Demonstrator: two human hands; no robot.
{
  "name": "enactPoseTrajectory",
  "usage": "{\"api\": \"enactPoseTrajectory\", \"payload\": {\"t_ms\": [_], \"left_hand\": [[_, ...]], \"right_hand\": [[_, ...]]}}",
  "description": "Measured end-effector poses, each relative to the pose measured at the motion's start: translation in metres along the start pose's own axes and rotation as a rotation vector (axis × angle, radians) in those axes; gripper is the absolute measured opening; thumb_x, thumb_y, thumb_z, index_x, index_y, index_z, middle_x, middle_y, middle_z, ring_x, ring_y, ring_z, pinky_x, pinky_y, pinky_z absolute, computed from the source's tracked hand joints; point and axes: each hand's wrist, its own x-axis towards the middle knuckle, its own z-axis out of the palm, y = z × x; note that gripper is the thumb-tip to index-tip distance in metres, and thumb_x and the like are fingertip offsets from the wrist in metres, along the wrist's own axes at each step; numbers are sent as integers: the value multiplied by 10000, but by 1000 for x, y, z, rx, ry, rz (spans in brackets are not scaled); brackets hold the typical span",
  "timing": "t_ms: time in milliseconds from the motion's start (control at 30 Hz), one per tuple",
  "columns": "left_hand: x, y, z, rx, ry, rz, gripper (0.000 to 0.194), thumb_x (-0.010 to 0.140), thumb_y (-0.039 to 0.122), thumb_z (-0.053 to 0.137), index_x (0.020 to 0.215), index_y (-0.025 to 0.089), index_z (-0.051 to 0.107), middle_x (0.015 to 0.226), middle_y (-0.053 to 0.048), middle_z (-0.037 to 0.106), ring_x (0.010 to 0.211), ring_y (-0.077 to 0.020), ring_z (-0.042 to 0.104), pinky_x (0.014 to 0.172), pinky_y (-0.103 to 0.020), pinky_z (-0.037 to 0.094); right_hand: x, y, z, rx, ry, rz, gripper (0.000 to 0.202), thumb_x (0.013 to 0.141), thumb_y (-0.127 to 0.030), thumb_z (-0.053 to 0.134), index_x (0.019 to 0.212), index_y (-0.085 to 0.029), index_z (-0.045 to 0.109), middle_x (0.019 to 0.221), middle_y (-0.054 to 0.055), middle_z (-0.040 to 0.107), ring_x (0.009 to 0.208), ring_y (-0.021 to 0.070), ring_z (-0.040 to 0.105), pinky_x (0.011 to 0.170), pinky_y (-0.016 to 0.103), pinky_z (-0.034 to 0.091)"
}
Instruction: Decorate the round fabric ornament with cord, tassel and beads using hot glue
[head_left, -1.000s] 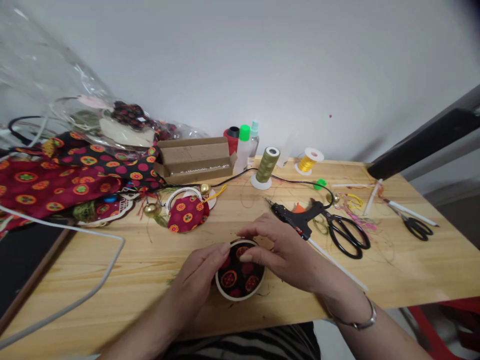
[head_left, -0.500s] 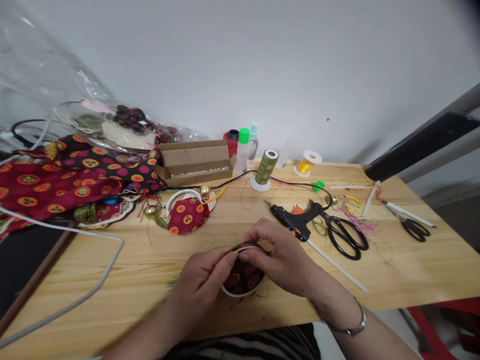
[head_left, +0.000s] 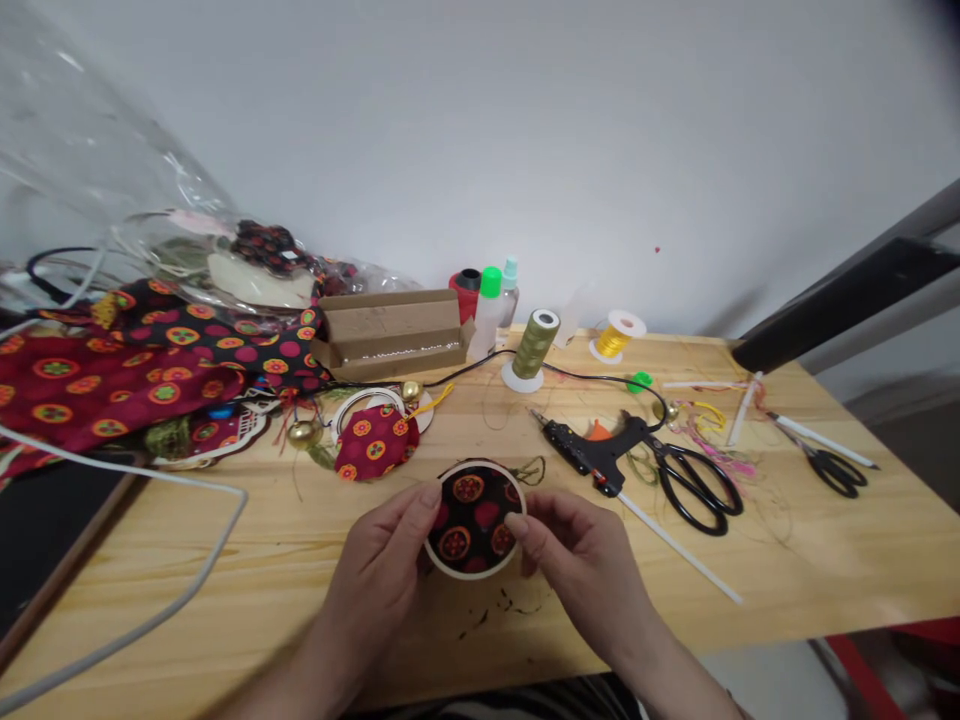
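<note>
A round disc of dark flowered fabric with a pale rim [head_left: 480, 520] is held up above the table, its patterned face toward me. My left hand [head_left: 386, 560] grips its left edge, thumb on the rim. On the right edge, my right hand [head_left: 581, 560] pinches it with the thumb on the fabric and the fingers behind. A green cord loop shows behind its upper right edge. Dark scraps [head_left: 495, 608] lie on the table below. A maroon flowered round piece [head_left: 375, 440] lies beyond, to the left.
Right of my hands are a black glue gun [head_left: 592, 455] with a white stick, and black scissors [head_left: 694, 490]. Behind stand a green thread spool [head_left: 535, 345], bottles and a cardboard box [head_left: 394, 330]. Flowered fabric [head_left: 112, 385] and a white cable [head_left: 217, 560] lie left.
The disc has tilted up and its whole patterned face now shows. My hands have moved apart to its two sides, the right one lower. The dark scraps beneath are now uncovered.
</note>
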Motion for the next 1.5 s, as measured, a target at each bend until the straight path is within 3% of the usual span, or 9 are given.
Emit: {"api": "enactPoseTrajectory", "payload": {"t_ms": [100,233,433,633,900,1267,1500], "left_hand": [[-1,0,0,-18,-41,-19,270,820,384,651,963,181,756,904,-57,761,837,-222,678,742,-306,554],[-1,0,-1,-64,-74,-43,258,833,372,635,977,193,751,939,-61,766,855,-230,693,743,-317,564],[-2,4,0,124,146,60,339,787,437,666,992,174,724,917,-71,776,837,-250,715,746,-368,589],[0,4,-1,242,229,96,267,697,413,753,836,186,723,773,-8,765,718,-179,698,663,-257,580],[-1,7,-1,314,208,85,237,716,404,726,749,174,678,656,20,699,619,-132,630,587,-200,525],[-3,4,-2,557,154,204,249,829,395,567,673,200,576,577,51,550,546,-115,493,513,-181,427],[-1,4,1,444,194,194,252,793,425,614,694,199,565,554,60,516,518,-111,470,475,-184,426]], "right_hand": [[6,-1,5,152,5,20,299,735,-477,687,755,-179,685,529,-31,552,424,82,416,391,203,324],[9,-1,2,184,9,27,330,723,-491,701,702,-164,660,505,-38,521,425,72,405,382,191,296],[11,2,-4,158,12,27,383,710,-532,701,672,-157,631,499,-42,501,426,67,391,391,192,291],[9,3,-3,111,-20,19,378,725,-531,685,662,-162,626,512,-33,499,448,78,395,409,200,309],[7,5,-4,55,-58,16,319,765,-468,655,700,-156,640,558,-25,518,497,86,401,456,205,321],[6,5,-4,29,-73,8,284,780,-425,633,697,-154,638,549,-33,505,491,82,383,458,203,314],[6,5,-6,28,-93,44,269,777,-405,623,709,-145,630,559,-28,519,502,82,418,472,198,347]]}}
